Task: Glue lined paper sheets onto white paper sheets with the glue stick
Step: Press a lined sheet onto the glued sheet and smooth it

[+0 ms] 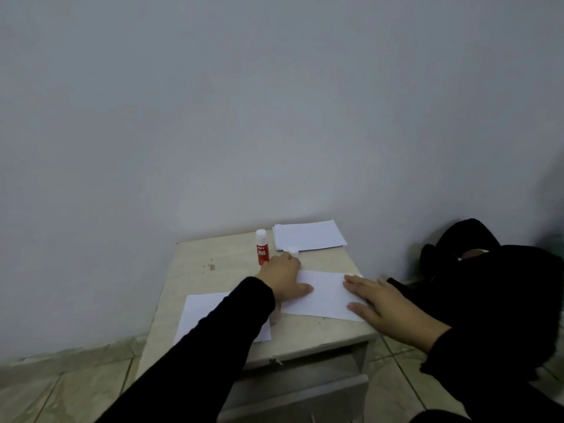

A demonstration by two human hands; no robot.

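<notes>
Both hands flat on one sheet in the head view. Left hand (pixel 285 277): fingers spread and straight, pressing the left edge of the white sheet (pixel 323 296), thumb lying along the paper; nothing gripped. Right hand (pixel 387 303): fingers straight, palm down on the sheet's right edge; nothing gripped either. Dark sleeves on both arms.

Sheet lies flat, slightly skewed, on the near-right part of the table top. Can't tell whether it's lined or plain, too washed out.

Glue stick (pixel 262 247): red body, white top, standing upright just beyond the left hand's knuckles, near but not clearly touching. Small white piece (pixel 293 251) just beside it on the table, partly behind the hand; can't tell what it is.

Paper stack (pixel 309 236) at the far-right corner, against the wall, edges slightly fanned. Another single sheet (pixel 198 312) at the near-left corner, overhanging the table edge, partly under the left forearm.

Surface: small table (pixel 219 261), pale beige wood-look top, a few brown spots left of the glue stick. Open drawer or shelf front (pixel 305 389) below the top.

Room: plain grey-white wall (pixel 244 102) behind, tiled floor (pixel 76 380) with a scuffed base strip. Dark cloth mass (pixel 488 270) on the right, beside the table.
</notes>
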